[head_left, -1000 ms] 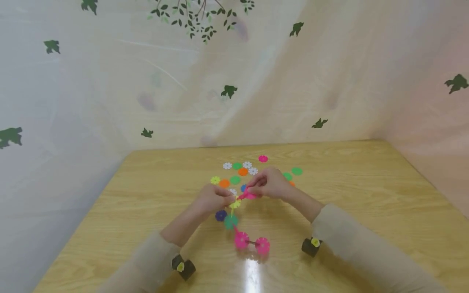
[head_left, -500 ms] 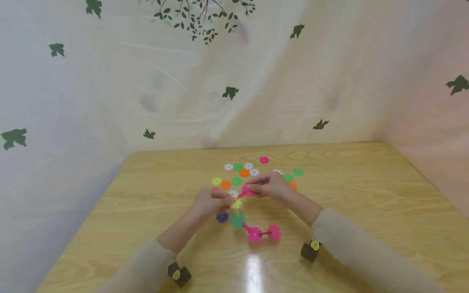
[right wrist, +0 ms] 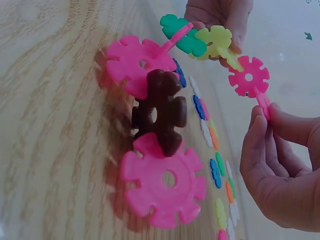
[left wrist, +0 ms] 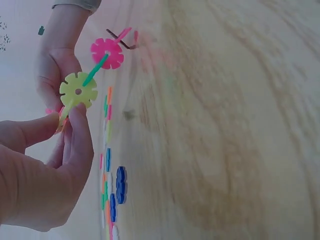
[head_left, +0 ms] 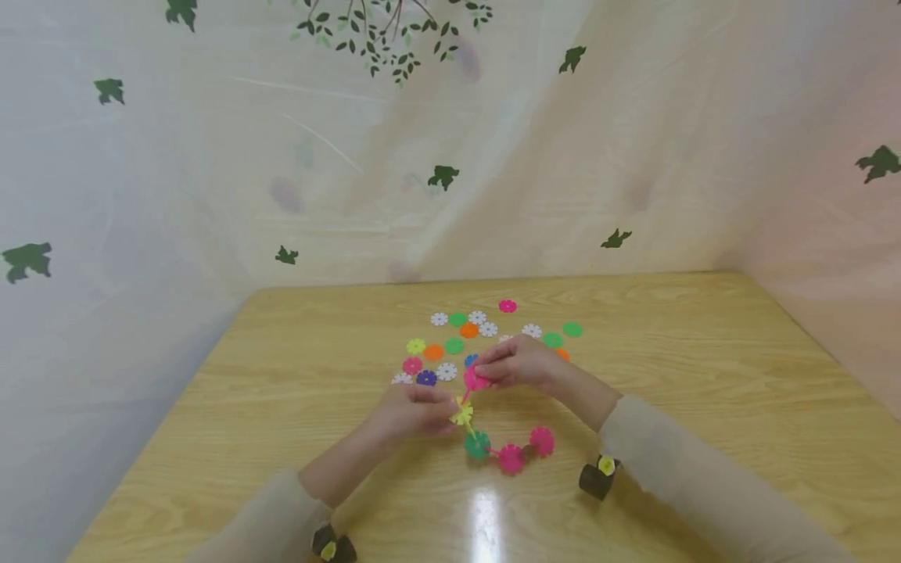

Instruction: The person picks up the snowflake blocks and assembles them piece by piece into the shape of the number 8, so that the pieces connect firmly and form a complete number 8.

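Observation:
Both hands hold a chain of slotted flower-shaped plastic discs above the table. My left hand (head_left: 415, 410) pinches the chain by a yellow disc (head_left: 461, 411), between thumb and fingers in the left wrist view. At the upper end, the thumb and fingers of my right hand (head_left: 521, 363) grip a pink disc (head_left: 475, 378), which is joined to another pink disc (right wrist: 249, 77). Below the left hand the chain runs through a green disc (head_left: 477, 445), a pink disc (head_left: 511, 459) and a brown disc (right wrist: 159, 112) to a pink end disc (right wrist: 167, 180).
Loose discs in several colours lie flat on the wooden table (head_left: 317, 328) beyond the hands, among them a dark blue disc (head_left: 426, 378), an orange disc (head_left: 433, 353) and a pink disc (head_left: 507, 306). A pale curtain (head_left: 352, 195) with leaf shapes hangs behind the table.
The chain's lower end has swung to the right. My left hand has come nearer the front edge, uncovering some loose discs. The right hand has barely shifted and keeps its grip.

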`<state>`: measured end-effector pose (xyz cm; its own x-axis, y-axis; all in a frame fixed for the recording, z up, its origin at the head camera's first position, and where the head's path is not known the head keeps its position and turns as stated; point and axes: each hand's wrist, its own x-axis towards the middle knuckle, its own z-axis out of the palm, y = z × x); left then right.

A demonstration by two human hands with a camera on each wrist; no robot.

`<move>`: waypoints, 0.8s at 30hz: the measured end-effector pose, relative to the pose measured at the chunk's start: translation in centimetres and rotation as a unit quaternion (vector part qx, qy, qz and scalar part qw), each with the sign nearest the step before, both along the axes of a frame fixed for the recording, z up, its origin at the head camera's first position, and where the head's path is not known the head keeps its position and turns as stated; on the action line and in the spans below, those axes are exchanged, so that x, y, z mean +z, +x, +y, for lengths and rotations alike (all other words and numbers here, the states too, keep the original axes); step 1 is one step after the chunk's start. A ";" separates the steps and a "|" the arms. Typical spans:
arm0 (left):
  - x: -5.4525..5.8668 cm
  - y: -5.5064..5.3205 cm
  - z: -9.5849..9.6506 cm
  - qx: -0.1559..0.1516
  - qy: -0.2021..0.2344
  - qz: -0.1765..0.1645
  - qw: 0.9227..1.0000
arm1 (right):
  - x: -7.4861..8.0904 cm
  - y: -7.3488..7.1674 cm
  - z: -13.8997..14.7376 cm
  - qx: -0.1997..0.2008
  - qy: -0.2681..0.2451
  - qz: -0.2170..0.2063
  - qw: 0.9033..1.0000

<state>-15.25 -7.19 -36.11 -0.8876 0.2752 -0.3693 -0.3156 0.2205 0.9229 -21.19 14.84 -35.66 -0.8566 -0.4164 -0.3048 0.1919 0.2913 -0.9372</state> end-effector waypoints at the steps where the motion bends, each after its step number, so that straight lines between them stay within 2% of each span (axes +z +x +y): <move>1: -0.1 0.0 -0.1 -0.003 -0.009 0.009 1.000 | 0.0 0.0 0.0 0.004 -0.002 -0.001 1.000; 4: 0.0 -0.2 0.0 -0.003 -0.050 0.042 0.998 | -0.1 0.1 -0.1 0.014 -0.007 0.005 1.000; 8: 0.3 -0.8 0.2 0.014 -0.083 0.063 0.994 | -0.5 0.2 -0.5 0.023 0.003 0.029 0.999; 12: 0.0 -1.4 0.5 0.024 -0.072 0.056 0.996 | -0.9 0.3 -1.0 0.029 0.009 0.035 0.999; 20: -0.2 -1.7 1.2 0.019 -0.071 0.044 0.996 | -1.1 0.6 -1.2 0.030 -0.009 0.015 0.999; 24: -0.1 -1.9 1.4 0.025 -0.056 0.036 0.997 | -1.1 0.3 -0.3 0.027 -0.003 0.033 0.999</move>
